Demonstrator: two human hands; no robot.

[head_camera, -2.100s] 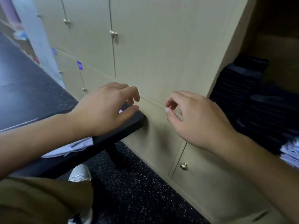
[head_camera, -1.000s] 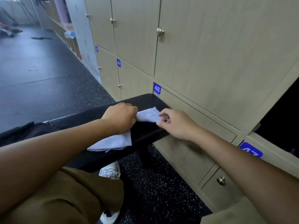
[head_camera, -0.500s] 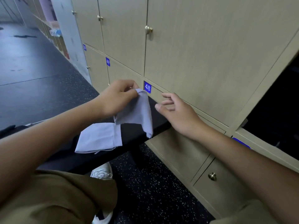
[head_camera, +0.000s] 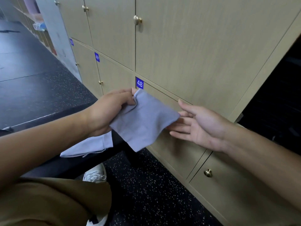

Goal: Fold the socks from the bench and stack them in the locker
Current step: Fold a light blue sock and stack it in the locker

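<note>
The left hand [head_camera: 110,110] is pinching 1 grey sock [head_camera: 143,121], unfolded; the flat-fingered right hand [head_camera: 200,126] is touching it; another sock [head_camera: 91,147] is waiting at the bench [head_camera: 48,121] edge.

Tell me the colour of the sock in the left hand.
Pale lilac-grey sock, plain, head view.

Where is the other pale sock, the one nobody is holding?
In the head view, the loose sock lies at lower left on the black bench, just below the left hand, which holds the lifted sock.
</note>
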